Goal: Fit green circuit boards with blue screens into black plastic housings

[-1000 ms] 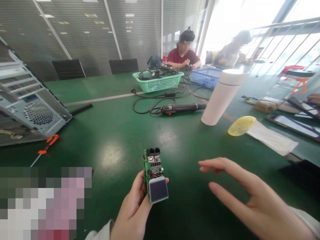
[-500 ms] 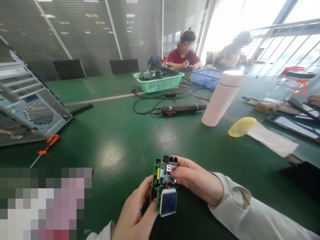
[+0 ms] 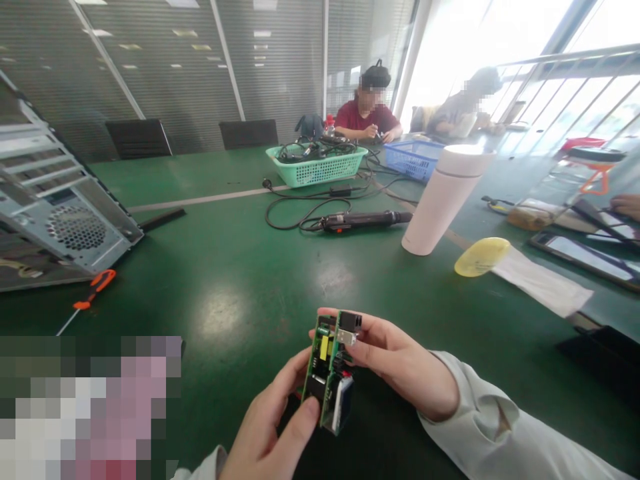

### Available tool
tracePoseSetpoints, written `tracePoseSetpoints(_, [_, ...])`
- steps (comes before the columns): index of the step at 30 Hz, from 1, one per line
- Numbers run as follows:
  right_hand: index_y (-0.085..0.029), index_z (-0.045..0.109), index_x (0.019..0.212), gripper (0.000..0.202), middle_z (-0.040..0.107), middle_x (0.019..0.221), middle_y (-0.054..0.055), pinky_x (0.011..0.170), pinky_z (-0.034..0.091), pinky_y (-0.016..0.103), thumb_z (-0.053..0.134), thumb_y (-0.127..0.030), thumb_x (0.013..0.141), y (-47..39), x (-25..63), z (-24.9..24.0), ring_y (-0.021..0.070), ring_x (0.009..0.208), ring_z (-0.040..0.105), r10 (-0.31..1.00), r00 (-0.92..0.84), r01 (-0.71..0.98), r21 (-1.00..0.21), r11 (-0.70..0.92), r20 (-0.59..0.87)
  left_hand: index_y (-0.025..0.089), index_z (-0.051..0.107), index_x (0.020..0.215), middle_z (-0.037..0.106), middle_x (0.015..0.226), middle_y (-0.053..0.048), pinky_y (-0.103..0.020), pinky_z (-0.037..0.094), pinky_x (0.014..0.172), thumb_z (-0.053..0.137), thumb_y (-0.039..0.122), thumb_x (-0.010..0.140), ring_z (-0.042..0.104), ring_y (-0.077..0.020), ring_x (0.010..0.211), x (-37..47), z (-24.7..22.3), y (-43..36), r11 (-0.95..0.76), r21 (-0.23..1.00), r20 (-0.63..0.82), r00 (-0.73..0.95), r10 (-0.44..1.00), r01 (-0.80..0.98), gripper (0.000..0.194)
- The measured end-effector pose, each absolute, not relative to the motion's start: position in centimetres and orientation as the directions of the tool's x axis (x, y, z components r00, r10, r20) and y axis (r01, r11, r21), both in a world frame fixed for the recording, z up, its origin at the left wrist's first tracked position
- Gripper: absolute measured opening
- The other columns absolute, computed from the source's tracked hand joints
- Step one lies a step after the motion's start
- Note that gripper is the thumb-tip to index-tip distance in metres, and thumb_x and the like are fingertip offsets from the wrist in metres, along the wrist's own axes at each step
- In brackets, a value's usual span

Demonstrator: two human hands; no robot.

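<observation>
A small electronic module of stacked green circuit boards is held between my two hands above the green table. Its narrow side faces me, showing yellow and black parts between the boards, and a small display sits edge-on at the lower right. My left hand grips the lower left side, thumb on the edge. My right hand pinches the upper right end near the black and silver sockets, with fingertips showing behind the top.
A metal computer case and an orange screwdriver lie left. Ahead are a corded black tool, a green basket of cables and a pink tumbler. A person in red sits across the green table.
The module has been turned in my hands: the display, which faced me, now shows edge-on, and the gap between the boards has come into view. Fingers of my right hand now show behind its top.
</observation>
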State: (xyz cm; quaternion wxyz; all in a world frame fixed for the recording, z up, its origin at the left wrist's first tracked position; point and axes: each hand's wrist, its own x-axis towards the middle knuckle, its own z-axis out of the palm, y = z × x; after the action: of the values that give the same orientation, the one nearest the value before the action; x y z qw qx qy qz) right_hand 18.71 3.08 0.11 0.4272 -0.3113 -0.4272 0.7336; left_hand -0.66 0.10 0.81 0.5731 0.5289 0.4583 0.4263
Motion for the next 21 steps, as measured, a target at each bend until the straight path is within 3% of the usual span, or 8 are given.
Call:
tracePoseSetpoints(6, [-0.019, 0.048, 0.134, 0.061, 0.06, 0.116, 0.005, 0.083, 0.048, 0.02, 0.074, -0.048, 0.086, 3.3, 19.1, 0.4, 0.0119, 0.1, 0.058, 0.9, -0.428, -0.317, -0.919, -0.235, -0.082, 0.036, 0.07, 0.118, 0.073, 0.123, 0.004, -0.033, 0.047, 0.105, 0.061, 0.053, 0.087, 0.064, -0.0247, 0.118, -1.1, 0.0, -0.1, -0.014, 0.996, -0.002, 0.17, 0.985, 0.093, 0.037])
tracePoseSetpoints(10, [-0.019, 0.045, 0.135, 0.061, 0.059, 0.117, 0.006, 0.086, 0.049, 0.026, 0.074, -0.039, 0.085, 3.0, 19.2, 0.9, 0.0148, 0.101, 0.059, 0.884, -0.458, -0.316, -0.913, -0.257, -0.091, 0.042, 0.065, 0.124, 0.069, 0.13, 0.007, -0.027, 0.045, 0.106, 0.059, 0.047, 0.09, 0.061, -0.0198, 0.123, -1.2, 0.0, 0.3, -0.06, 0.992, 0.029, 0.256, 0.966, 0.114, 0.035])
tracePoseSetpoints(15, [-0.019, 0.029, 0.142, 0.073, 0.054, 0.121, 0.007, 0.098, 0.045, 0.034, 0.071, -0.031, 0.083, 2.7, 19.2, 1.1, 0.0179, 0.109, 0.056, 0.873, -0.48, -0.323, -0.907, -0.269, -0.089, 0.039, 0.061, 0.13, 0.064, 0.137, 0.004, -0.025, 0.046, 0.103, 0.059, 0.041, 0.092, 0.059, -0.0197, 0.125, -1.6, -0.2, 0.6, -0.045, 0.981, -0.017, 0.314, 0.949, 0.19, 0.039])
tracePoseSetpoints(21, [-0.02, 0.022, 0.138, 0.068, 0.056, 0.11, 0.003, 0.089, 0.048, 0.023, 0.063, -0.019, 0.084, 2.7, 18.8, 1.1, 0.0097, 0.094, 0.058, 0.923, -0.385, -0.346, -0.925, -0.156, -0.012, 0.034, 0.057, 0.134, 0.068, 0.13, -0.001, -0.03, 0.052, 0.094, 0.066, 0.04, 0.087, 0.064, -0.0228, 0.116, -2.1, -1.2, 0.6, -0.073, 0.962, -0.017, 0.326, 0.945, 0.262, 0.048])
